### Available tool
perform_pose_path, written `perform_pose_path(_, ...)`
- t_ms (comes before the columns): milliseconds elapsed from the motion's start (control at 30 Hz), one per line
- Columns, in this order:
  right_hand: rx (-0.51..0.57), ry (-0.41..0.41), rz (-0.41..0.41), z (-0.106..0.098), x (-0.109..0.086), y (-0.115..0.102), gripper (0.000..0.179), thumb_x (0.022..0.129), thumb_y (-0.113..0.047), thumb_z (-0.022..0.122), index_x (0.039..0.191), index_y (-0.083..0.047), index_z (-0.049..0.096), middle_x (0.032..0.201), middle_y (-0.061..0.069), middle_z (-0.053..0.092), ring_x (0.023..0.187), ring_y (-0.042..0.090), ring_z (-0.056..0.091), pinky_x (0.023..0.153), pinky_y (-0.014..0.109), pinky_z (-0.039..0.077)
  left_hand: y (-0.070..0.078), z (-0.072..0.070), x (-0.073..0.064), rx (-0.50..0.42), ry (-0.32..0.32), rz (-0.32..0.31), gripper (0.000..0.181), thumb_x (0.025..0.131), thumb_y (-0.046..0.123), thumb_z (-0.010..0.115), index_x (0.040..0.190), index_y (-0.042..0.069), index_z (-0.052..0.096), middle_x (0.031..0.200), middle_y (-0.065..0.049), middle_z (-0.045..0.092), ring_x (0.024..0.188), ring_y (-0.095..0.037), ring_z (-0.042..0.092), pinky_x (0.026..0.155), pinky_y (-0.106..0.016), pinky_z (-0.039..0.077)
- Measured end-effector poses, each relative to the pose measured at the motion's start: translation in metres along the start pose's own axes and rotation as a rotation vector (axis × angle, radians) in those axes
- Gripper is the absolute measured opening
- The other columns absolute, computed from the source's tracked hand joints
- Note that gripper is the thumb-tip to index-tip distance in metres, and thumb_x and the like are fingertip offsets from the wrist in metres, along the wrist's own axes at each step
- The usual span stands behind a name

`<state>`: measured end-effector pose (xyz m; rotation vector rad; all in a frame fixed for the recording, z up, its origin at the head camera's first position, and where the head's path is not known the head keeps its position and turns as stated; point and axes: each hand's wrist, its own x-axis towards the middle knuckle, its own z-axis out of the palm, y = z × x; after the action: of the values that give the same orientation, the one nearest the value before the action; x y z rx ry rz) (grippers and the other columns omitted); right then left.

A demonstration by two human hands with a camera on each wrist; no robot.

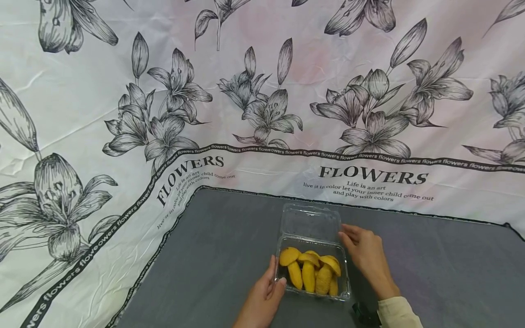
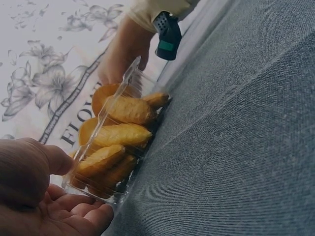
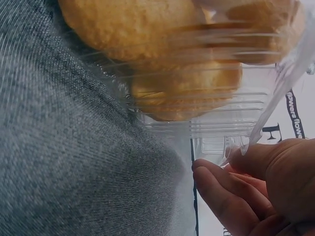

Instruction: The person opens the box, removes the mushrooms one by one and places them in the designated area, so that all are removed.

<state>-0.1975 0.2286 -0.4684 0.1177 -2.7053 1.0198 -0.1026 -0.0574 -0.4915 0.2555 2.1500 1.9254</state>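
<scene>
A clear plastic clamshell container (image 1: pixel 347 278) rests on the grey cloth with its lid (image 1: pixel 310 223) folded back, away from the person. Several yellow toy-like mushrooms (image 1: pixel 308 271) lie inside, caps toward the hinge and stems toward the person. My left hand (image 1: pixel 262 294) grips the container's left side, thumb at the rim and fingers along the outer wall, as the left wrist view also shows. On the other side, my right hand (image 1: pixel 367 253) pinches the lid's right edge near the hinge between thumb and fingers. The mushrooms' undersides are hidden.
Grey cloth (image 1: pixel 213 255) covers the table. Behind and to the left hangs a white curtain (image 1: pixel 262 173) printed with lilies and lettering. A dark wrist device (image 2: pixel 167 37) with a green patch sits at the right cuff.
</scene>
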Motion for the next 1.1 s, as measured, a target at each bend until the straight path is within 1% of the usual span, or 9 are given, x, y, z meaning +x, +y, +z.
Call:
perform_pose_path(133,0.002,-0.012,0.02,-0.001,-0.001,-0.001,0.035,0.105,-0.017,0.068,0.131,0.006,0.071,0.113,0.023,0.077,0.1,0.038,0.077,0.075,0.049,0.065,0.0,0.0,0.0,0.01,0.007,0.001,0.073,0.113,0.028,0.054,0.166,-0.005,0.015,0.169,-0.031,0.02,0.148,-0.046,0.04,0.11,-0.049,0.049)
perform_pose_path(367,-0.004,0.006,0.018,0.0,-0.002,0.001,0.035,0.107,-0.022,0.066,0.13,0.004,0.072,0.114,0.023,0.077,0.103,0.04,0.076,0.082,0.055,0.063,0.001,0.001,0.0,0.0,0.013,-0.012,0.074,0.113,0.028,0.054,0.165,-0.007,0.016,0.169,-0.031,0.02,0.15,-0.049,0.035,0.111,-0.05,0.048)
perform_pose_path(467,-0.01,0.04,-0.006,0.0,-0.004,0.002,0.035,0.108,-0.025,0.064,0.128,0.002,0.074,0.111,0.022,0.078,0.101,0.039,0.076,0.081,0.057,0.063,0.001,0.001,0.0,-0.001,0.013,-0.017,0.074,0.113,0.028,0.054,0.165,-0.007,0.015,0.169,-0.032,0.019,0.15,-0.049,0.035,0.11,-0.05,0.048)
perform_pose_path(567,-0.01,0.102,-0.042,-0.002,-0.006,0.0,0.035,0.108,-0.027,0.064,0.126,0.001,0.075,0.108,0.022,0.079,0.097,0.039,0.077,0.08,0.058,0.062,0.001,0.001,0.0,0.005,0.015,-0.009,0.074,0.113,0.028,0.054,0.165,-0.007,0.015,0.169,-0.031,0.02,0.149,-0.048,0.037,0.11,-0.05,0.049)
perform_pose_path(700,0.003,0.182,-0.091,-0.01,-0.011,-0.006,0.032,0.108,-0.027,0.065,0.125,-0.002,0.076,0.107,0.02,0.079,0.093,0.037,0.079,0.076,0.056,0.064,0.001,0.002,-0.001,0.012,0.018,0.002,0.074,0.113,0.028,0.054,0.165,-0.006,0.015,0.169,-0.03,0.021,0.146,-0.046,0.042,0.11,-0.051,0.049)
perform_pose_path(767,0.011,0.196,-0.11,-0.016,-0.014,-0.012,0.031,0.108,-0.027,0.065,0.126,-0.005,0.077,0.109,0.018,0.08,0.092,0.035,0.079,0.075,0.053,0.064,0.001,0.001,-0.001,0.014,0.019,0.001,0.074,0.113,0.028,0.053,0.165,-0.006,0.014,0.169,-0.03,0.021,0.145,-0.044,0.045,0.11,-0.051,0.049)
perform_pose_path(867,0.024,0.172,-0.137,-0.026,-0.02,-0.021,0.033,0.108,-0.029,0.065,0.13,-0.007,0.075,0.113,0.016,0.079,0.093,0.033,0.079,0.076,0.049,0.065,0.001,0.001,0.0,0.013,0.019,-0.006,0.075,0.113,0.028,0.054,0.165,-0.006,0.013,0.169,-0.03,0.02,0.143,-0.044,0.048,0.109,-0.052,0.05)
perform_pose_path(933,0.035,0.138,-0.15,-0.032,-0.025,-0.027,0.036,0.107,-0.03,0.066,0.135,-0.009,0.073,0.117,0.014,0.078,0.098,0.032,0.079,0.08,0.047,0.065,0.001,0.001,0.0,0.013,0.019,-0.007,0.075,0.113,0.027,0.054,0.165,-0.006,0.012,0.17,-0.03,0.019,0.143,-0.044,0.048,0.109,-0.052,0.05)
perform_pose_path(1100,0.023,0.055,-0.205,-0.044,-0.04,-0.041,0.046,0.103,-0.031,0.073,0.146,-0.016,0.066,0.126,0.012,0.076,0.106,0.034,0.077,0.087,0.05,0.062,0.0,0.003,0.0,0.007,0.023,-0.006,0.074,0.113,0.027,0.053,0.165,-0.006,0.012,0.17,-0.03,0.019,0.145,-0.046,0.044,0.109,-0.05,0.05)
